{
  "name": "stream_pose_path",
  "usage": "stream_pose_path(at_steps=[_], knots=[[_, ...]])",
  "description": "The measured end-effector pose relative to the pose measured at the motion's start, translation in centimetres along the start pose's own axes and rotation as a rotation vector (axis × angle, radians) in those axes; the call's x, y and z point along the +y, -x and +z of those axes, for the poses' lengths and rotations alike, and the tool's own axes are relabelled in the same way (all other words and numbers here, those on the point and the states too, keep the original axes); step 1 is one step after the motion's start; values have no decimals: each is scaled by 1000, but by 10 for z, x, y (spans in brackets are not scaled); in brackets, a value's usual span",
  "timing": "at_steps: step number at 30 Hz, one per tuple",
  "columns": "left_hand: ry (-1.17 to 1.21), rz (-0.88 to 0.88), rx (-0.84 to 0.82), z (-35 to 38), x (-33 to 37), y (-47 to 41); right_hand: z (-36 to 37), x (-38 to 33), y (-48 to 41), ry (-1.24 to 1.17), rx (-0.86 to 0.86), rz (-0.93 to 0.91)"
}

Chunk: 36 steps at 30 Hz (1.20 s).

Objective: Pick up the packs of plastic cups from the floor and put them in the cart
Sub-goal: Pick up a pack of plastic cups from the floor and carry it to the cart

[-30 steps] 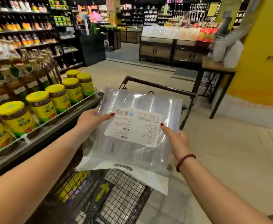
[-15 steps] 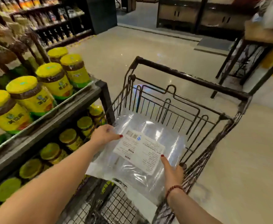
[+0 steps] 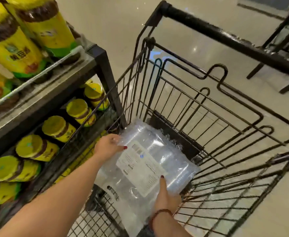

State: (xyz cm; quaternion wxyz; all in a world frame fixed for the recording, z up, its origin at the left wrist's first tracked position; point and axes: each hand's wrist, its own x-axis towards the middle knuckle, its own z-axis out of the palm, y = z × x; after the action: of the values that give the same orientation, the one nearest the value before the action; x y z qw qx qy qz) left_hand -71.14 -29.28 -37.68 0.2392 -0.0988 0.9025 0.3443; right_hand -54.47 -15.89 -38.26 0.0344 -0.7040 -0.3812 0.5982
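Had a dark metal shelf [image 3: 38, 103] of yellow-lidded jars [image 3: 55, 127] close against the left side of the wire cart [image 3: 225, 37], table legs [image 3: 280, 28] beyond. Held a pack of plastic cups [image 3: 171, 161] low inside that cart: clear crinkled film, white label [image 3: 140, 168] on top. Gripped its far-left edge with the left hand [image 3: 106, 148], thumb over the film; gripped the near edge with the right hand [image 3: 166, 198], thumb on the label. Stood over glossy pale floor [image 3: 114, 23].
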Motion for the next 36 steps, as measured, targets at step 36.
stream_pose_path(at_steps=[36], knots=[[-466,366,-57,-33,-46,62,15,-14,18,1296,-306,-1002]])
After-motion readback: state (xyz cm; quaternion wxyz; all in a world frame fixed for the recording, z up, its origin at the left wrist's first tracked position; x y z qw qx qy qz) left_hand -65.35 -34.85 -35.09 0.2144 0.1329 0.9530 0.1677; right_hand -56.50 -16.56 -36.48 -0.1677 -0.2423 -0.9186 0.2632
